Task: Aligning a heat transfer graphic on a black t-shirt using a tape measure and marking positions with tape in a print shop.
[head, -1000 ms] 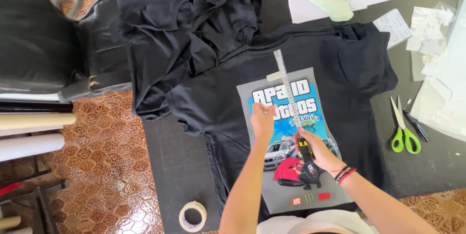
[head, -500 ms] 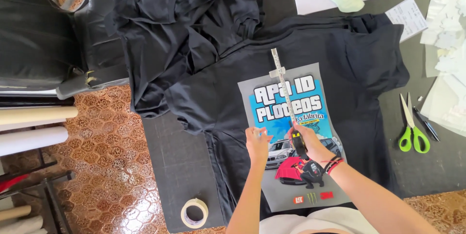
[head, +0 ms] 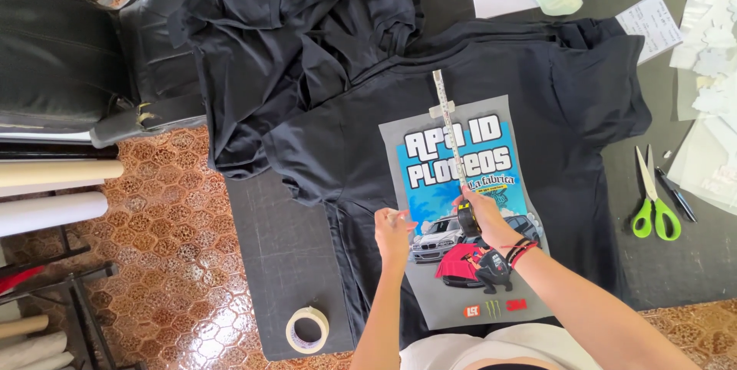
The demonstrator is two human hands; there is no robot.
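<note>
A black t-shirt [head: 553, 86] lies flat on a dark table. A printed transfer sheet [head: 430, 178] with cartoon cars and bold lettering rests on its chest. My right hand [head: 485, 220] grips a tape measure case, its white blade [head: 447, 120] stretched up the sheet's middle toward the collar, where a strip of tape crosses it. My left hand [head: 393, 233] hovers over the sheet's left edge, fingers loosely curled, holding nothing.
A pile of black shirts [head: 299, 32] lies at the upper left. Green-handled scissors [head: 652, 201] and a pen [head: 677, 195] sit to the right, papers [head: 710, 63] beyond them. A tape roll [head: 308, 329] sits at the table's front corner. A black chair [head: 61, 47] and rolls [head: 54, 189] stand left.
My left hand slid down from the sheet's middle to its left edge. My right hand stayed on the tape measure. The view shifted slightly.
</note>
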